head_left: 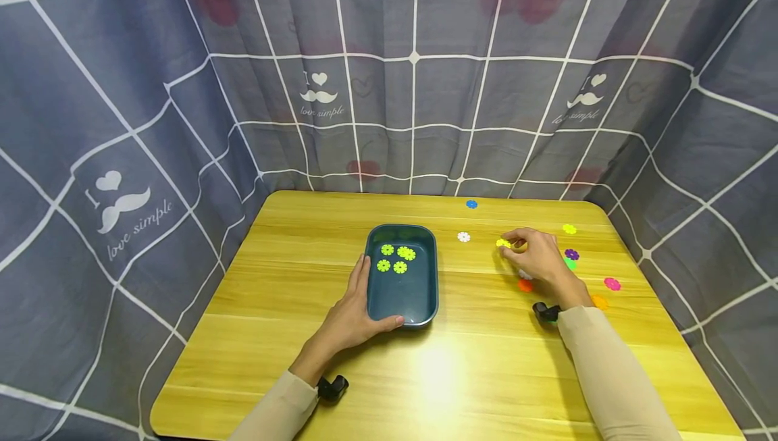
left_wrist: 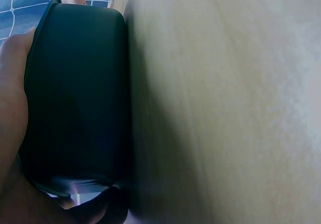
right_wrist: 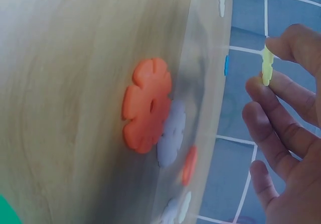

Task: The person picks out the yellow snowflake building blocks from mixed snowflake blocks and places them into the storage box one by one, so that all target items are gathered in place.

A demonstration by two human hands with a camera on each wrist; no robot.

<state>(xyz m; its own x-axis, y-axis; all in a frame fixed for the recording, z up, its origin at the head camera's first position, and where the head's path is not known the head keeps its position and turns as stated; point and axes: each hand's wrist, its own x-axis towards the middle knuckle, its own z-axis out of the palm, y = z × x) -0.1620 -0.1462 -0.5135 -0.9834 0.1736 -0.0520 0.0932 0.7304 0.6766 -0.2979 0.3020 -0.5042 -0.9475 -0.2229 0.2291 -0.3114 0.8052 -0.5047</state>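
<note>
A dark green tray stands mid-table with several yellow-green flower discs lying towards its far end. My left hand holds the tray's left side and near corner, thumb along the near rim; the left wrist view shows the tray's wall beside the fingers. Right of the tray, my right hand pinches a yellow disc between thumb and fingers. In the right wrist view that disc is seen edge-on in the hand, raised off the table.
Around the right hand lie an orange disc, a purple disc, a pink disc and a yellow-green disc. A white disc and a blue disc are farther left. A grey checked curtain hangs behind the table.
</note>
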